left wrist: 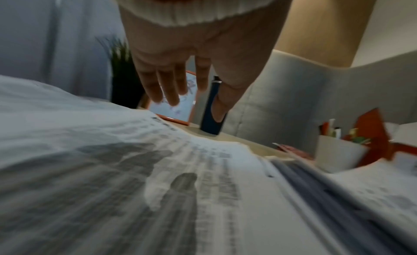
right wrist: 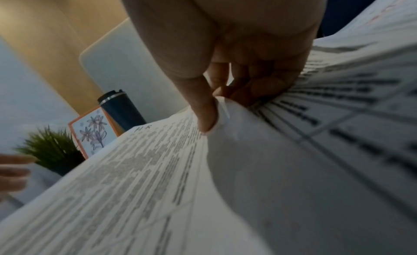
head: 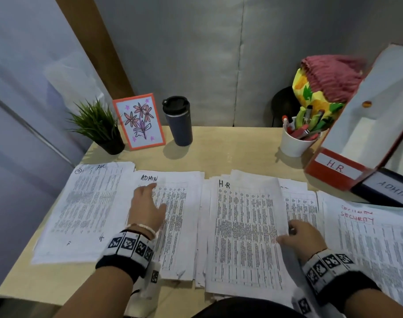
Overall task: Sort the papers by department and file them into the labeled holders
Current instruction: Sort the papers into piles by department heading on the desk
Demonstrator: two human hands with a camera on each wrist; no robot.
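Note:
Printed papers lie in piles across the desk. Their top sheets are headed, left to right, "HR" (head: pixel 90 203), "ADMIN" (head: pixel 179 214), "H.R" (head: pixel 246 230) and, in red, "SECURITY" (head: pixel 374 244). My left hand (head: pixel 147 203) hovers just over the ADMIN pile with fingers straight (left wrist: pixel 171 87), holding nothing. My right hand (head: pixel 296 235) pinches the right edge of the top H.R sheet (right wrist: pixel 158 169) between thumb (right wrist: pixel 203 105) and fingers, lifting that edge. A red holder labelled "H.R." (head: pixel 338 168) and a dark holder labelled "ADMIN" (head: pixel 393 191) stand at the right.
Along the back of the desk stand a potted plant (head: pixel 99 127), a framed flower drawing (head: pixel 138 121), a dark tumbler (head: pixel 177 120) and a white cup of pens (head: pixel 296 138). A padded grey wall is behind. Bare desk (head: pixel 230 152) shows between papers and back row.

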